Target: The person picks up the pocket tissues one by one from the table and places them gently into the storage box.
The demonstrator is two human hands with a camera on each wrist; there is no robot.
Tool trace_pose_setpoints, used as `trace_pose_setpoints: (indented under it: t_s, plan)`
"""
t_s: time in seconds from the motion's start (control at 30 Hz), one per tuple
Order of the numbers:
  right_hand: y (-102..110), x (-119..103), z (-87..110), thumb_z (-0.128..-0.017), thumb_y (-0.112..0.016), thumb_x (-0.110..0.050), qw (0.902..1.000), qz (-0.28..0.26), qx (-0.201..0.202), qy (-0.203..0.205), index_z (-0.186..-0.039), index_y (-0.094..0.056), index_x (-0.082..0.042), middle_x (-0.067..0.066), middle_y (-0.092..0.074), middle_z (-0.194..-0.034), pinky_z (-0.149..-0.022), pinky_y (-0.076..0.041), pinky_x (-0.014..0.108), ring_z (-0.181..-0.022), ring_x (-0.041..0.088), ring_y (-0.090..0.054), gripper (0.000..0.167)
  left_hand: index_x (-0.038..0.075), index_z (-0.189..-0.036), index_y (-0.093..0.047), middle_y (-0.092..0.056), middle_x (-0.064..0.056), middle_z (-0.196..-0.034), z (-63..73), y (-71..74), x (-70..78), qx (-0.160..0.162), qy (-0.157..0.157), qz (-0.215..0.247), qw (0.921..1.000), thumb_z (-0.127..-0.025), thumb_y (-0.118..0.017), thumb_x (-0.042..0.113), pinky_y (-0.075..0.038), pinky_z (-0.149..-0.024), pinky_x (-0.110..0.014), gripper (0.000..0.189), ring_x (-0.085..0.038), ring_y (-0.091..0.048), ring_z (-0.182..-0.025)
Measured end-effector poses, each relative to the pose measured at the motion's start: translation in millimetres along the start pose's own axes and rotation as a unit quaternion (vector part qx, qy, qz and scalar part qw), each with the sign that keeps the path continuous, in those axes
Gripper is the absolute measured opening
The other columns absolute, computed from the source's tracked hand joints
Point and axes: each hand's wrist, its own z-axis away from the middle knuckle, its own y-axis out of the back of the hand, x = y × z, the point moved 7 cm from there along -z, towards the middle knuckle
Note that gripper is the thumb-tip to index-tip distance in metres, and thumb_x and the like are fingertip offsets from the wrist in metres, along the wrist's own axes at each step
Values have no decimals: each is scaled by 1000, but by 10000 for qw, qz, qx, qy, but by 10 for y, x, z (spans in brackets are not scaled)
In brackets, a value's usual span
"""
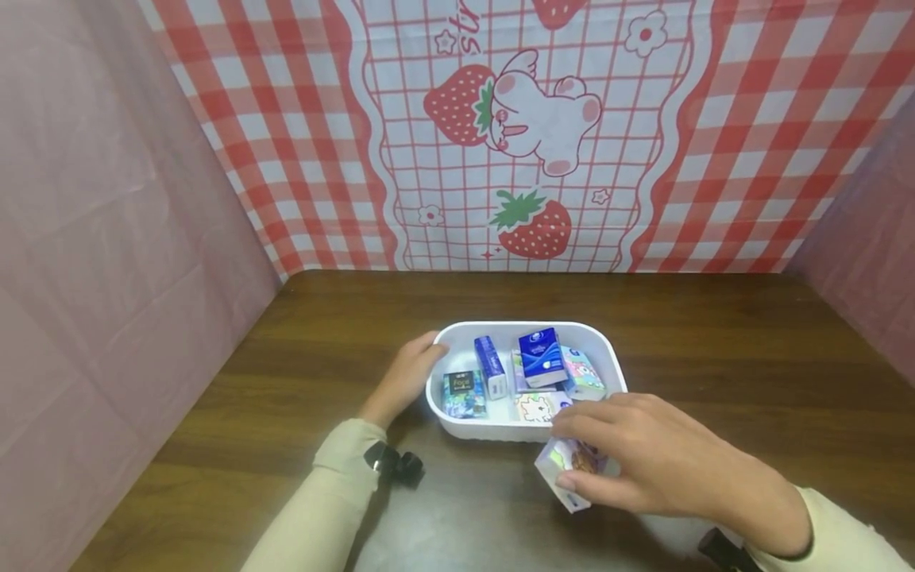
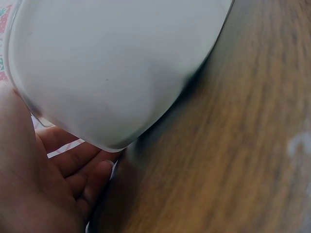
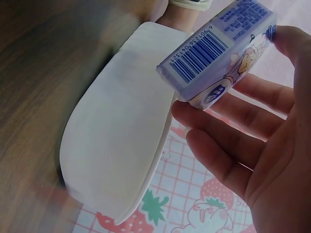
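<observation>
A white plastic tub [image 1: 500,431] stands on the table with several small tissue packs in it. My left hand [image 1: 406,375] grips its left end, thumb over the rim and fingers against the outside wall. In front of the tub's right corner, my right hand [image 1: 646,453] pinches a pale purple tissue pack [image 3: 218,53] between thumb and fingers. Its barcode side shows in the right wrist view. Inside the tub, a dark blue pack [image 1: 542,353] lies atop others at the right, beside a pastel one [image 1: 584,373]. A narrow blue pack [image 1: 489,367] and a green-blue pack [image 1: 463,397] lie on the left.
The tub sits on a brown wooden table [image 1: 286,357]. A red-and-white checked cloth [image 1: 300,119] with strawberry pictures hangs behind it. Pink cloth [image 1: 129,199] hangs at both sides. Black straps with devices are worn on both wrists.
</observation>
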Motion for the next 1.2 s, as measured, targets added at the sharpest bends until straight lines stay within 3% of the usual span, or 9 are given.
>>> trace_pose_setpoints:
  t_s: [0.13,0.33,0.67,0.9,1.2]
  plan:
    - [5,6,-5,-90,-68,-55,10000,-79,22,1,-114,-71,-27,-14,-70,-114,-73,-59,33,-92,6,-67,37,10,-128,-66,-69,-7,-111,-6,1,2,-11,-30,4,10000,-102,-52,28,-48,-99,-48,35,-24,-63,-104]
    - [52,-18,-13,-88,-73,-50,9988,-128,375,292,-113,-71,-23,-13,-70,-112,-72,-59,33,-92,6,-68,37,10,-128,-66,-69,-7,-111,-19,-1,19,-45,-71,58,9999,-102,-52,27,-48,-99,-48,34,-24,-63,-103]
    - [73,12,-36,-88,-73,-50,9987,-112,431,242,-114,-71,-24,-15,-69,-112,-75,-59,33,-94,6,-68,37,9,-127,-66,-69,-7,-109,-11,10,11,-30,-63,99,9999,-102,-52,26,-49,-97,-47,34,-23,-63,-102]
    - [91,30,-101,-87,-75,-48,9961,-100,725,488,-112,-72,-20,-9,-71,-112,-73,-59,34,-93,9,-69,38,9,-126,-66,-69,-7,-107,-12,22,-11,-29,-55,99,9999,-102,-52,26,-49,-96,-47,32,-23,-64,-100]
    - [76,178,-170,-87,-76,-44,9977,-244,614,150,-112,-72,-19,-11,-72,-109,-76,-60,33,-94,6,-69,35,8,-127,-66,-69,-7,-107,-9,7,-5,-35,-64,50,10000,-102,-51,27,-49,-96,-47,34,-22,-63,-100]
